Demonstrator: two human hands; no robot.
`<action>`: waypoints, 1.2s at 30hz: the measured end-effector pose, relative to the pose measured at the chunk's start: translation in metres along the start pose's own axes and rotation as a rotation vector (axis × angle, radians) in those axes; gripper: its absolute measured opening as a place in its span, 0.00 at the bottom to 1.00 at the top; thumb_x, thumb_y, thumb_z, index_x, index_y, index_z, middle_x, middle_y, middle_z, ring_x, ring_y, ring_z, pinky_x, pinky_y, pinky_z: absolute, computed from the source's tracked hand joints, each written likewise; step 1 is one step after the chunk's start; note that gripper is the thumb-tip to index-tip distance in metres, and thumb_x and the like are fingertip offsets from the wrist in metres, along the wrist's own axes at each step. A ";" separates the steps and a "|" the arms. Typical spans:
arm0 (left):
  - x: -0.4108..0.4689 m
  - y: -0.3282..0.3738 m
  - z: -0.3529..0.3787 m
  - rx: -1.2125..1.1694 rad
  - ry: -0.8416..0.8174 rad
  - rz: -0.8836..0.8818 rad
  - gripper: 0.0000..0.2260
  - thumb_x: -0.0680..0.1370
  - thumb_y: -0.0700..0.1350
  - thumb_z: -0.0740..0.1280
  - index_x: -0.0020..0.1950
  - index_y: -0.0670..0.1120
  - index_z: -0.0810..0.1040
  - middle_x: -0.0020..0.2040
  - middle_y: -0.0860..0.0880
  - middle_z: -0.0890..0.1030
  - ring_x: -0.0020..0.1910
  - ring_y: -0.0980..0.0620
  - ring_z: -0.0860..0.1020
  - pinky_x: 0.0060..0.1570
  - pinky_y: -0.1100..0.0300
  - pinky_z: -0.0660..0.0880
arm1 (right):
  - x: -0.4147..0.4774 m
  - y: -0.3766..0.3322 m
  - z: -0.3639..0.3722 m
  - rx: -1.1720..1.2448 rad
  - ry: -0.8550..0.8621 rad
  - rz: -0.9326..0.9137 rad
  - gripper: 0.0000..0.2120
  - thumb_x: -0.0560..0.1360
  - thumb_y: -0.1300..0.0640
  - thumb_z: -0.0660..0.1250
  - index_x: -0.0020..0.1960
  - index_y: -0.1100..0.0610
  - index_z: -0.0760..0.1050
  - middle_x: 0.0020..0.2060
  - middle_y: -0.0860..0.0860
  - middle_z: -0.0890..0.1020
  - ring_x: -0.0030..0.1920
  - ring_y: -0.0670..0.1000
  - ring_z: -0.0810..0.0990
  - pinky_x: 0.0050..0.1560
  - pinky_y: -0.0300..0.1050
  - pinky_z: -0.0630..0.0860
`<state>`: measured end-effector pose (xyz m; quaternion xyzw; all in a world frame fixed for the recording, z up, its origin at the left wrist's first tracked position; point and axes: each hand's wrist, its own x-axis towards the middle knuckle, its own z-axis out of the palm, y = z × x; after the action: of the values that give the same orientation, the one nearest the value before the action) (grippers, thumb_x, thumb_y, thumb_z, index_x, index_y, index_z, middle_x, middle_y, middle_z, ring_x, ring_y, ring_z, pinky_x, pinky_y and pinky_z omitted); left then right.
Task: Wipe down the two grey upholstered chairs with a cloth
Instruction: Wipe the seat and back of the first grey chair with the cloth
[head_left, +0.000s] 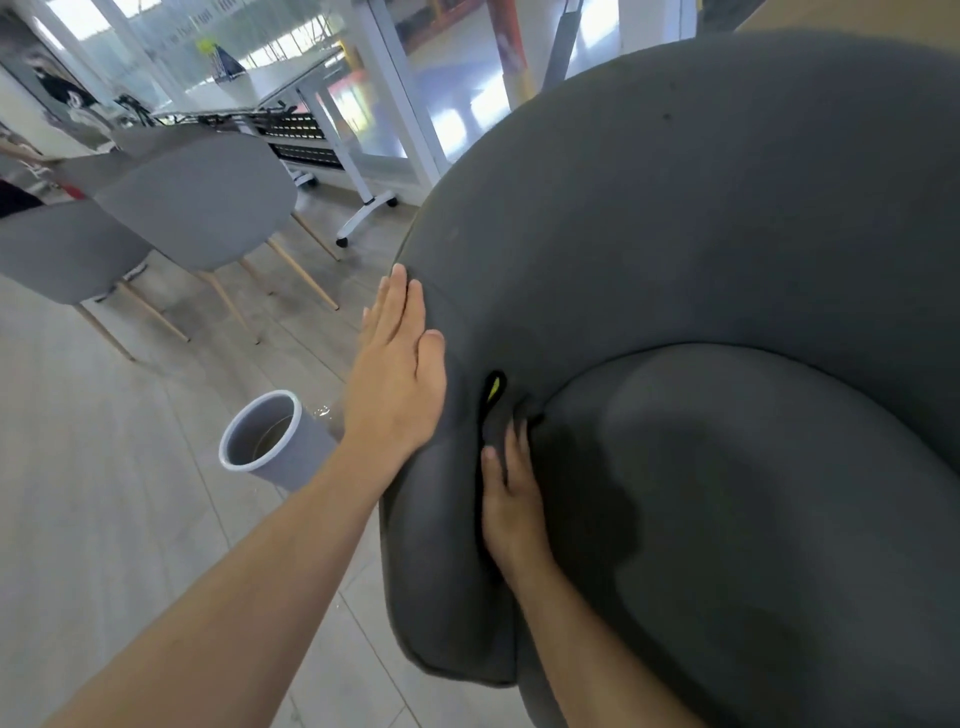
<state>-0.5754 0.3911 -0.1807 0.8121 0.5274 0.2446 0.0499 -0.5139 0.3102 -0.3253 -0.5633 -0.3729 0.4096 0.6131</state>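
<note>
Left hand (395, 384) lies flat and open on the chair (701, 249) arm; right hand (511, 499), at five o'clock from it, pushes the cloth (494, 387) into the seat gap, grip hidden. The seat looks damp; much remains.

Head view, steeply downward, close over armchair (675, 234)

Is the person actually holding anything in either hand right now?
The left hand lies flat and open against the grey armchair, gripping nothing. The right hand is pushed into the seat crevice; a cloth there cannot be made out.
</note>
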 end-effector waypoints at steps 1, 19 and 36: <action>-0.001 0.000 0.000 -0.016 -0.002 0.000 0.29 0.81 0.50 0.47 0.82 0.43 0.55 0.83 0.51 0.50 0.81 0.58 0.46 0.77 0.64 0.38 | 0.018 -0.018 0.004 -0.019 -0.002 -0.054 0.25 0.84 0.50 0.54 0.77 0.39 0.49 0.79 0.41 0.48 0.75 0.35 0.47 0.77 0.41 0.50; 0.008 0.007 -0.005 0.089 -0.058 0.017 0.28 0.85 0.50 0.49 0.83 0.43 0.48 0.83 0.50 0.43 0.81 0.57 0.39 0.74 0.65 0.32 | -0.007 0.020 -0.005 0.095 -0.003 0.121 0.22 0.84 0.57 0.55 0.69 0.35 0.54 0.77 0.41 0.56 0.76 0.40 0.53 0.77 0.42 0.52; 0.065 0.002 -0.001 0.118 -0.026 0.100 0.31 0.81 0.54 0.44 0.82 0.42 0.51 0.83 0.47 0.48 0.82 0.53 0.45 0.78 0.60 0.39 | 0.134 -0.057 0.006 -0.178 0.114 -0.350 0.27 0.83 0.54 0.56 0.73 0.33 0.47 0.79 0.43 0.43 0.77 0.41 0.39 0.78 0.47 0.45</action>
<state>-0.5532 0.4477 -0.1569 0.8419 0.4991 0.2049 -0.0033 -0.4631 0.4348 -0.2684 -0.5642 -0.4645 0.2298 0.6427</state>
